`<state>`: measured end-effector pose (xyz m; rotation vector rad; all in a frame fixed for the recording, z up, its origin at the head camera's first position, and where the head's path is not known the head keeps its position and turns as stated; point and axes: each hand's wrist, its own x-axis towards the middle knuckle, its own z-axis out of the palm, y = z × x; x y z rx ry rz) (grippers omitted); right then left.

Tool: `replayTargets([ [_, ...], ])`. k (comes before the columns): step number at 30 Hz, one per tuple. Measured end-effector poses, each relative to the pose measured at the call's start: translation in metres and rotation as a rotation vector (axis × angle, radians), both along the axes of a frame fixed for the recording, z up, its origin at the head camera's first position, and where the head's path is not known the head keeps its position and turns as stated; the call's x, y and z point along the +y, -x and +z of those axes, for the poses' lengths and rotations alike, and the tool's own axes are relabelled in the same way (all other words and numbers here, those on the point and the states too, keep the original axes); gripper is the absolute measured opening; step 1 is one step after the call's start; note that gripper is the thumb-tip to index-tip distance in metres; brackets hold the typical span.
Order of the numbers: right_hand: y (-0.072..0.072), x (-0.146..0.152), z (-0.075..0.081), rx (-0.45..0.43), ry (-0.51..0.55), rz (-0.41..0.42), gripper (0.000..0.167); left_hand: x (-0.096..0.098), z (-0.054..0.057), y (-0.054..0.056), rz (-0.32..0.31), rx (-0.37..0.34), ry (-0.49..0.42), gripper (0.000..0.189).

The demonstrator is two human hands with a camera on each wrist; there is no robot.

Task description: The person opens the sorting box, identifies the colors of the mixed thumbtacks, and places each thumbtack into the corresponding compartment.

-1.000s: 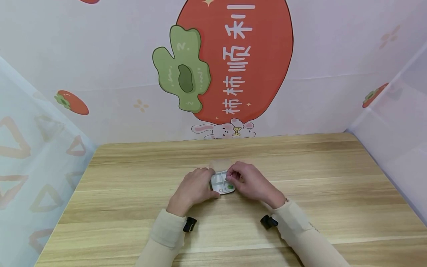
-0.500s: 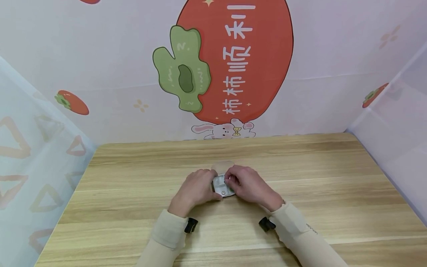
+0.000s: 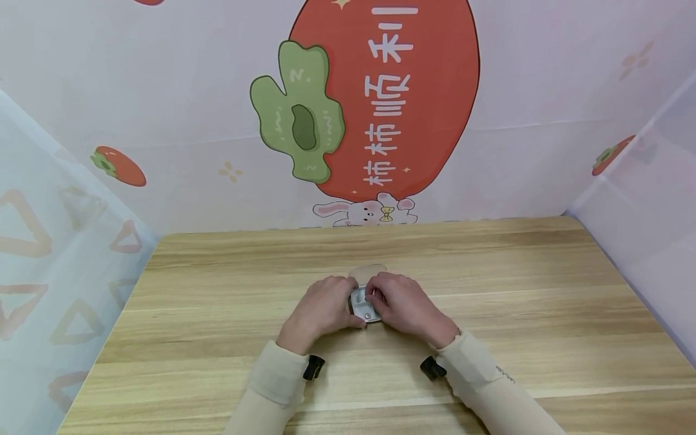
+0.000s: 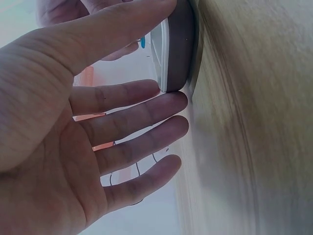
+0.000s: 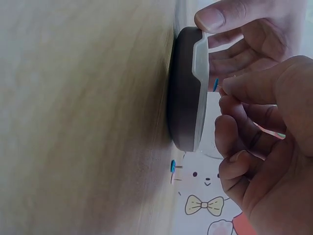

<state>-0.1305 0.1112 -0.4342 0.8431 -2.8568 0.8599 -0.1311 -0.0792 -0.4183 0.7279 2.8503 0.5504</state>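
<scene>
A small pill box (image 3: 359,309) with a white divided tray and a dark base (image 5: 188,93) lies on the table, its clear lid (image 3: 367,273) swung open at the far side. My left hand (image 3: 322,309) holds the box from the left, thumb at the near edge and fingertips at the far edge. Over the box, my right hand (image 3: 406,305) pinches a blue thumbtack (image 5: 215,84) by its pin between thumb and forefinger, its flat head toward the tray. One small round item (image 3: 367,316) shows in a near compartment. The right-hand compartments are mostly hidden by my right hand.
Past the box on the wooden table (image 3: 217,338) lie a blue thumbtack (image 5: 173,166) and a pinkish one (image 5: 172,179), pins up, seen in the right wrist view. A printed cloth backdrop (image 3: 190,109) rises behind the table's far edge.
The box and both hands have shifted slightly right and toward me. A green item seen in the near right compartment one second ago is now covered by my right hand.
</scene>
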Motion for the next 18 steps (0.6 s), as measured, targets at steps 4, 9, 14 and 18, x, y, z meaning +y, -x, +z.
replayTargets([
  [4,-0.0002,-0.0007,-0.0013,0.023,-0.004,-0.002,0.008,0.0010,-0.0002,-0.0002,0.003,-0.001,0.008,0.050],
  [9,0.0000,-0.0011,-0.0022,0.059,-0.025,0.016,0.004,0.0022,-0.0003,-0.0004,0.002,-0.003,0.011,0.051],
  [14,-0.0005,-0.0009,-0.0016,0.078,-0.037,0.038,0.003,0.0027,0.0005,-0.0012,-0.004,0.000,0.015,0.052],
  [18,-0.0013,-0.0011,-0.0007,0.090,-0.043,0.045,0.004,0.0027,-0.0002,-0.0011,-0.001,0.004,0.018,0.053],
])
